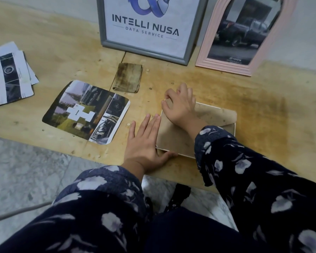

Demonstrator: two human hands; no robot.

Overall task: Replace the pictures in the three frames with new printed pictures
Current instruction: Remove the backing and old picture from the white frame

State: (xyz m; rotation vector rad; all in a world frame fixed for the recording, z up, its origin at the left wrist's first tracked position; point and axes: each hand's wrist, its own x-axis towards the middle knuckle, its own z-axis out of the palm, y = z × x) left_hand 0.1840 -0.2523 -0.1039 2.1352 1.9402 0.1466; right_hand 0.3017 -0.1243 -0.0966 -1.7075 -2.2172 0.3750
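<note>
A picture frame [215, 117] lies face down on the wooden board, its brown backing up and a thin white rim showing. My left hand [144, 141] lies flat with straight fingers against the frame's left edge, thumb at its near corner. My right hand [181, 106] rests on the backing, its fingers curled at the far left corner of the frame. A collage print with rounded corners [87, 111] lies face up to the left. A grey frame with a logo print [148, 28] and a pink arched frame with a truck picture [244, 35] lean against the wall.
A stack of printed sheets [7, 75] sits at the far left of the board. A dirty folded cloth [128, 77] lies between the collage print and the grey frame. The wooden board [263, 99] ends near me over a marble floor [26, 170].
</note>
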